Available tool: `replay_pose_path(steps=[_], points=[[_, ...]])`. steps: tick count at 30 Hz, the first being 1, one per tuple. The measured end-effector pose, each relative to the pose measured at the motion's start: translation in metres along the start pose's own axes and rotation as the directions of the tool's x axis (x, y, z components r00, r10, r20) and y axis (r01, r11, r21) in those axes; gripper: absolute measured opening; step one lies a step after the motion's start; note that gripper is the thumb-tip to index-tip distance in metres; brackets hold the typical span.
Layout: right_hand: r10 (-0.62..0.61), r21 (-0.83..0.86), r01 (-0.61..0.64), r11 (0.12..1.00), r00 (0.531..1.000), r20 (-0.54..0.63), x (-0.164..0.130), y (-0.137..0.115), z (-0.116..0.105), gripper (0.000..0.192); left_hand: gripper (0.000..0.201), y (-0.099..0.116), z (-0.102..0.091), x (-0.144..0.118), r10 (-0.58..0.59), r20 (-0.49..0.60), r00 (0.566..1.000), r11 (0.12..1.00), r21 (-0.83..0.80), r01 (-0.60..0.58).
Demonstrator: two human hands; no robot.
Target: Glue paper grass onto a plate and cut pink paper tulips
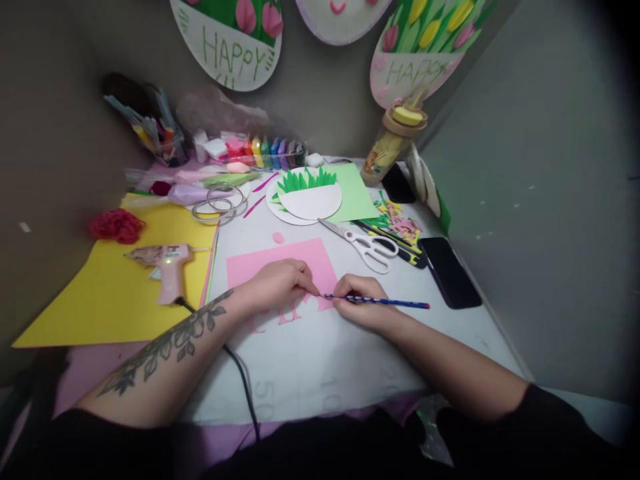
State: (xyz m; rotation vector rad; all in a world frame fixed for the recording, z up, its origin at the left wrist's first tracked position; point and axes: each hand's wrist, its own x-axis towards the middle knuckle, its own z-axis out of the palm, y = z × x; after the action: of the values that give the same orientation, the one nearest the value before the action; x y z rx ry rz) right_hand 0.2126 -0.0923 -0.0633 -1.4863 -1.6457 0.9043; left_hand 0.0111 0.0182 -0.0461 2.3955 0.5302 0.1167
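Observation:
My right hand (361, 301) grips a blue pencil (395, 303), its tip touching the lower right edge of a pink paper sheet (280, 264) on the white mat. My left hand (278, 283) presses flat on that pink sheet, fingertips beside the pencil tip. Pink cut shapes lie under my left wrist, partly hidden.
White-handled scissors (367, 247) lie just beyond my right hand. A pink glue gun (168, 267) rests on a yellow sheet (100, 293) at left, its cord running toward me. A black phone (450, 272) is at right. A paper plate with green grass (305, 195), clay packs and a bottle (393, 143) stand behind.

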Motion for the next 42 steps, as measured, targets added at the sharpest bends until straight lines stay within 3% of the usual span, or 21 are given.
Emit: replay_pose_path(steps=[13, 19, 24, 33, 37, 40, 42], points=[[0.057, -0.02, -0.057, 0.998, 0.998, 0.003, 0.002, -0.002, -0.001, 0.008, 0.029, 0.009, -0.006, -0.003, -0.025, 0.048, 0.999, 1.0, -0.006, 0.025], [0.044, 0.161, -0.039, 0.986, 0.999, -0.025, 0.002, 0.006, -0.005, 0.01, 0.054, 0.018, -0.012, -0.006, -0.083, 0.125, 0.989, 0.985, 0.159, 0.063], [0.074, 0.243, -0.042, 0.969, 0.989, -0.125, 0.006, 0.008, -0.008, 0.015, 0.046, 0.01, -0.012, -0.009, -0.068, 0.145, 0.987, 0.955, 0.296, 0.022], [0.131, 0.164, -0.098, 0.982, 0.97, -0.204, 0.008, 0.0, -0.006, 0.009, 0.032, 0.005, -0.018, -0.018, -0.089, 0.092, 0.992, 0.96, 0.274, 0.061], [0.04, 0.007, -0.04, 0.999, 0.985, -0.167, 0.01, 0.002, -0.007, 0.01, 0.031, 0.016, -0.019, -0.017, -0.123, 0.11, 0.986, 0.923, 0.378, 0.073], [0.163, 0.216, -0.121, 0.969, 0.969, -0.185, 0.015, 0.003, -0.008, 0.015, 0.03, 0.029, -0.019, -0.016, -0.184, 0.159, 0.97, 0.885, 0.457, 0.092], [0.27, 0.425, -0.189, 0.885, 0.953, -0.138, 0.019, 0.002, -0.007, 0.027, 0.031, 0.037, -0.019, -0.015, -0.215, 0.172, 0.961, 0.867, 0.487, 0.106]])
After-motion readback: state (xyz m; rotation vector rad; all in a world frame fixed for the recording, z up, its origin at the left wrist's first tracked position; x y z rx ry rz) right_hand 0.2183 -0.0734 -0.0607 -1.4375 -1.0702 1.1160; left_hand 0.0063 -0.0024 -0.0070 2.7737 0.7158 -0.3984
